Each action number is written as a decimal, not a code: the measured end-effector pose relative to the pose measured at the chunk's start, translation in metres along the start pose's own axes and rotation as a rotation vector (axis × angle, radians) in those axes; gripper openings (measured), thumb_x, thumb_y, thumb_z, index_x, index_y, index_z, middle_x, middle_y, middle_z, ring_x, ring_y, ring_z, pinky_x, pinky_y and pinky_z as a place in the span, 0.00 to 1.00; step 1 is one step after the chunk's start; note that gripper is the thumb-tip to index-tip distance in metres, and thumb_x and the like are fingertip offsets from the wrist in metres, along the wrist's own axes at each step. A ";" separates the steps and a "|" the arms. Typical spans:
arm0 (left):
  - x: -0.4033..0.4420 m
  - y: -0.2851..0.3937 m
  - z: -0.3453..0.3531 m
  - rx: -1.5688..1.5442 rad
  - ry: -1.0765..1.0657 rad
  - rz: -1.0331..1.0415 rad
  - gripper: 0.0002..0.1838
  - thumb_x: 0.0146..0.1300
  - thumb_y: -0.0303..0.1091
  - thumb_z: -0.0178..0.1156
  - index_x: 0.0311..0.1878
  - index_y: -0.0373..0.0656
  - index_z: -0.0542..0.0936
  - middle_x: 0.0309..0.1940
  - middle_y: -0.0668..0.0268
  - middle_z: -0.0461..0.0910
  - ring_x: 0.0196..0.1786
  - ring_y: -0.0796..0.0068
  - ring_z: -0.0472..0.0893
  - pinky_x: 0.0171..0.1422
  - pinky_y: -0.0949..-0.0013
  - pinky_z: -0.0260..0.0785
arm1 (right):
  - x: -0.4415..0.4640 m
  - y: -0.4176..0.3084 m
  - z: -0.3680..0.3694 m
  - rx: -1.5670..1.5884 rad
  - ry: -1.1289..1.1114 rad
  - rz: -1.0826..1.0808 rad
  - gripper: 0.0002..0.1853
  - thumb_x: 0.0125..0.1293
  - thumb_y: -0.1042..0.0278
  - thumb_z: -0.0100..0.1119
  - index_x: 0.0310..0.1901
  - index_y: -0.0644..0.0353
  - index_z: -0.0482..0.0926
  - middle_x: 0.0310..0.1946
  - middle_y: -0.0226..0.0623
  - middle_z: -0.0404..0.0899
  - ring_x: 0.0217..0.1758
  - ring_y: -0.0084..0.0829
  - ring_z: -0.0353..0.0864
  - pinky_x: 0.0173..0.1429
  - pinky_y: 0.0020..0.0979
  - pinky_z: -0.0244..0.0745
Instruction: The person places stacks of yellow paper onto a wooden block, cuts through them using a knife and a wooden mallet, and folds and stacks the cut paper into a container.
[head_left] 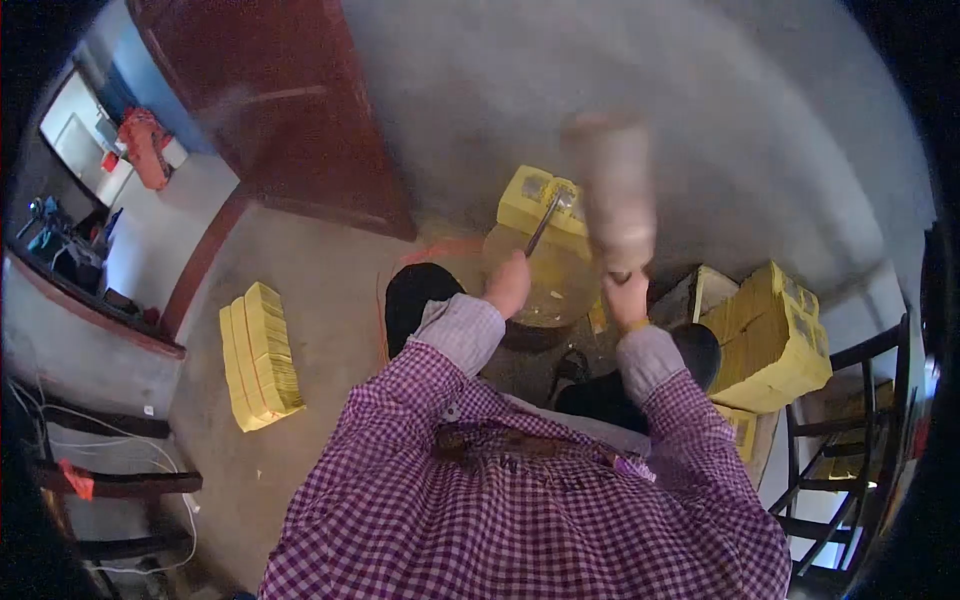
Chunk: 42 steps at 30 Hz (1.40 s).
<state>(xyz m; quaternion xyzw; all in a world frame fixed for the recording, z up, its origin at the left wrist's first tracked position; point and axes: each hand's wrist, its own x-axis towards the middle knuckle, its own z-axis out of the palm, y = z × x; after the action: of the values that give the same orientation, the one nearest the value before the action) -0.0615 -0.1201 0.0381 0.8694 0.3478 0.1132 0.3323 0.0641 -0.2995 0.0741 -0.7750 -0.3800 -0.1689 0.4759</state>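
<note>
My left hand [507, 285] is closed around a slim metal punch [543, 226], which slants up and away. Its far end meets the top of a yellow paper stack [520, 203] with dark grey patches on it. Beneath that stack is a round, pale wooden block [548, 295] between my feet. My right hand [627, 297] grips the handle of a thick wooden mallet [622, 195], blurred by motion. The mallet's head is raised to the right of the punch, apart from it as far as I can see.
A bundle of yellow paper [260, 355] lies on the floor at left. More yellow stacks [770, 345] are piled at right, beside a dark chair [850, 440]. A red-brown door [270, 100] stands by the grey wall. Another dark chair [115, 485] with white cables is at lower left.
</note>
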 end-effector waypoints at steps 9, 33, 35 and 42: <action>0.001 0.006 0.000 -0.039 -0.038 -0.022 0.16 0.65 0.33 0.38 0.43 0.32 0.71 0.36 0.40 0.76 0.42 0.42 0.77 0.47 0.46 0.67 | 0.130 -0.104 -0.086 0.265 -0.211 0.213 0.14 0.49 0.66 0.62 0.30 0.68 0.72 0.14 0.32 0.72 0.14 0.21 0.70 0.17 0.25 0.65; 0.017 -0.014 0.005 0.045 -0.089 0.078 0.14 0.62 0.31 0.47 0.28 0.31 0.76 0.26 0.44 0.76 0.31 0.46 0.77 0.33 0.54 0.68 | -0.006 0.023 0.000 -0.097 -0.198 0.012 0.32 0.51 0.67 0.58 0.60 0.62 0.64 0.44 0.53 0.76 0.44 0.44 0.77 0.52 0.34 0.71; 0.012 -0.021 0.010 0.220 -0.175 0.296 0.15 0.62 0.31 0.46 0.26 0.31 0.76 0.27 0.44 0.77 0.33 0.46 0.78 0.33 0.54 0.68 | -0.021 0.018 -0.037 -0.135 -0.662 0.547 0.25 0.50 0.65 0.59 0.52 0.62 0.72 0.37 0.50 0.79 0.37 0.40 0.79 0.46 0.34 0.74; 0.012 -0.009 0.013 -0.058 -0.078 -0.015 0.11 0.58 0.26 0.47 0.33 0.29 0.77 0.32 0.41 0.77 0.38 0.47 0.79 0.38 0.53 0.70 | 0.133 -0.118 -0.108 0.369 -0.255 0.209 0.09 0.51 0.66 0.62 0.22 0.61 0.75 0.13 0.31 0.72 0.11 0.22 0.67 0.17 0.26 0.62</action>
<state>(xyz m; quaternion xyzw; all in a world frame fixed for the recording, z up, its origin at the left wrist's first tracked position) -0.0523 -0.1137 0.0216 0.8604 0.3379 0.0869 0.3715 0.0732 -0.3059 0.2817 -0.7250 -0.3792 0.0528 0.5725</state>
